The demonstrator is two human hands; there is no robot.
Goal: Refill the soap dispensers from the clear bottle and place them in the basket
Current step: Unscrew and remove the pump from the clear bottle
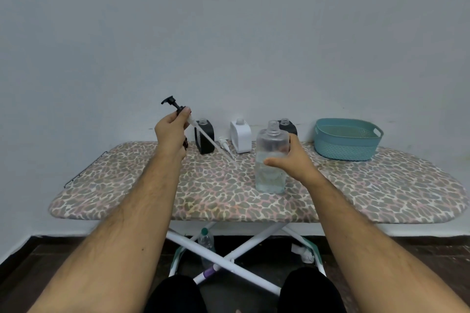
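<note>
Soap dispensers stood in a row along the far edge of the counter [106,185], an ironing board with a spotted cover: a black one [205,138] at about eleven o'clock from the clear bottle [271,160], a white one [240,136] at twelve, and a second black one [287,126] just behind the bottle's neck, partly hidden by it. All three showed bare necks with no pumps on, which suits pouring. A white pump [224,143] lay flat on the cover between the first black dispenser and the white one, probably set aside to keep the openings free.

The left hand [171,132] was pinching a black pump [175,107] by its collar, head up, its pale dip tube slanting down toward four o'clock, lifted clear of the cover; likely so any drip stayed off the dispensers. The right hand [292,160] was wrapped around the clear bottle's side, thumb in front, steadying it upright on the counter. The bottle was uncapped and partly full, ready to be tipped.

The teal basket [348,152] waited at two o'clock from the bottle, well apart and showing nothing inside, so no dispenser looked finished. Under the board a plastic bottle [206,241] stood on the floor.
</note>
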